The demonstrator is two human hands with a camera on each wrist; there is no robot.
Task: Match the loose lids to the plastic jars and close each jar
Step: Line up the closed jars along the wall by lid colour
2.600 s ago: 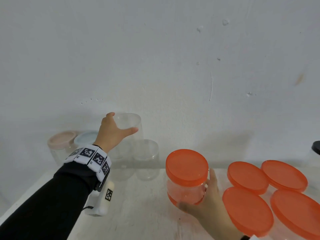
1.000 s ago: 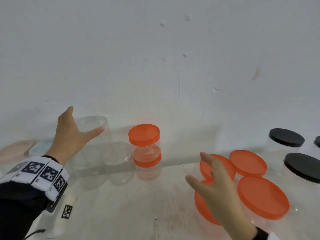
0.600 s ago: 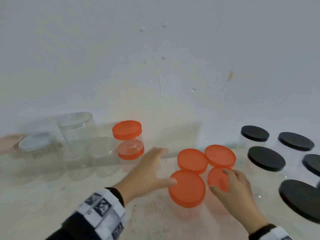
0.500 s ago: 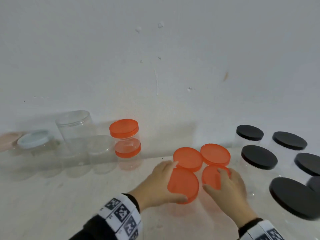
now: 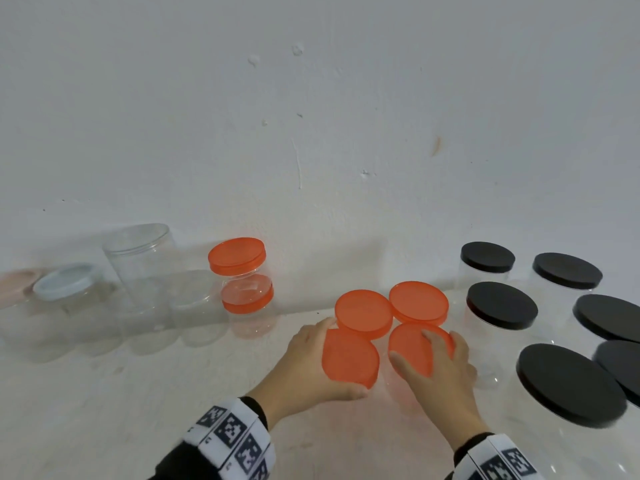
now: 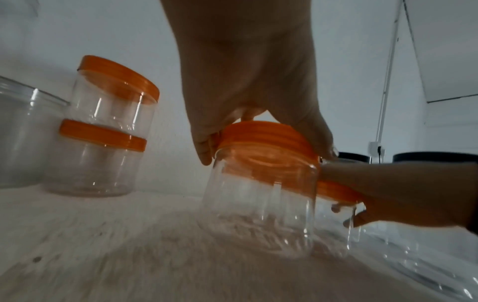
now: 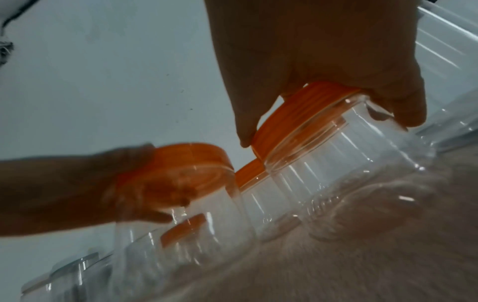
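Note:
Four clear jars with orange lids stand grouped mid-table. My left hand (image 5: 311,368) grips the lid of the near-left orange-lidded jar (image 5: 349,358), which leans; the left wrist view shows that jar (image 6: 261,183) tilted, thumb and fingers around its lid. My right hand (image 5: 436,372) grips the lid of the near-right orange-lidded jar (image 5: 412,341), shown tilted under the fingers as that jar (image 7: 323,147) in the right wrist view. Two more orange-lidded jars (image 5: 363,313) stand just behind. A stack of two orange-lidded jars (image 5: 242,289) stands by the wall.
Open clear jars (image 5: 138,268) and a pale blue-lidded jar (image 5: 65,282) line the wall at the left. Several black-lidded jars (image 5: 502,306) crowd the right side. The white table (image 5: 138,410) lies bare at the front left.
My left hand left the clear jars at the wall and came to the orange group. My right hand released the stacked jar and came down on another. Both hands now grip a lid each.

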